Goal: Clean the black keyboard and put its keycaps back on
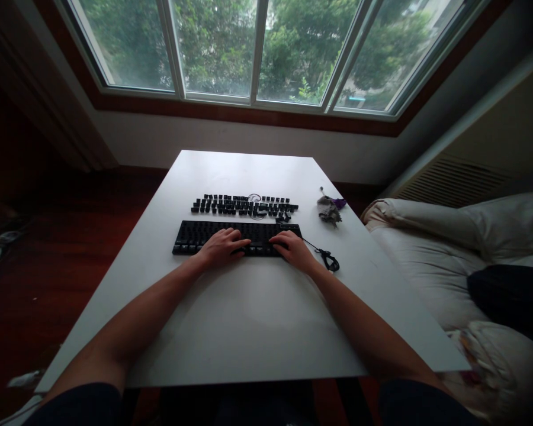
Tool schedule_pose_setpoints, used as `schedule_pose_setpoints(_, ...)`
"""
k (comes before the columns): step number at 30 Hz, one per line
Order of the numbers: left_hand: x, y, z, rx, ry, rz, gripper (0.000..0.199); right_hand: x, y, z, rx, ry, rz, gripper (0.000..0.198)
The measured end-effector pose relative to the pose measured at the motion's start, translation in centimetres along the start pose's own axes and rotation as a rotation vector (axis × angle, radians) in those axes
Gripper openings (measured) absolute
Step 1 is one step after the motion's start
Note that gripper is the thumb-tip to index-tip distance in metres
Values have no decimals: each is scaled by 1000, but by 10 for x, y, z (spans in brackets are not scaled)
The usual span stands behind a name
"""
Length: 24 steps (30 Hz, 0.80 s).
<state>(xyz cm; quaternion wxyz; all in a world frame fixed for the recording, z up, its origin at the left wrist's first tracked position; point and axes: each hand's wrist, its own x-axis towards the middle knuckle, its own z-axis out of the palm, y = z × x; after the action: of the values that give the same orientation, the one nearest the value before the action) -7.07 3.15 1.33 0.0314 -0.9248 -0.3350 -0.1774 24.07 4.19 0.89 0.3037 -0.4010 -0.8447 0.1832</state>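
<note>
A black keyboard (190,231) lies lengthwise in front of me on the white table. Most of its upper rows look bare of keycaps, while caps show along the front row. My left hand (222,245) rests on its middle, fingers stretched out over the keys. Over the right part lies my right hand (294,249), its fingers extended and thumb apart, touching the front rows. I see nothing held in either hand. Loose black keycaps (224,206) stand in rows just behind the keyboard, with a few gathered near its right back corner.
The keyboard's cable (329,260) lies bundled to the right on the white table (249,319). Farther back sits a crumpled grey cloth (328,211) beside something purple (339,203). A thin ring-like item (254,197) lies among the keycaps. A sofa (417,242) flanks the table's right side.
</note>
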Motion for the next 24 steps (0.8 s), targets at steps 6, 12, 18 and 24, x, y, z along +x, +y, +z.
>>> schedule_pose_setpoints(6,0,0,1,6,-6,0,42,-2,0,2,-26,8,-62,22)
schedule_pose_setpoints(12,1,1,0,4,-16,1,42,-3,-2,2,-34,-3,-59,27)
schedule_pose_setpoints(18,0,1,0,0,-5,-2,41,-2,0,1,43,8,-7,24)
schedule_pose_setpoints(24,0,1,1,-6,-1,-9,42,-3,1,0,62,4,0,27)
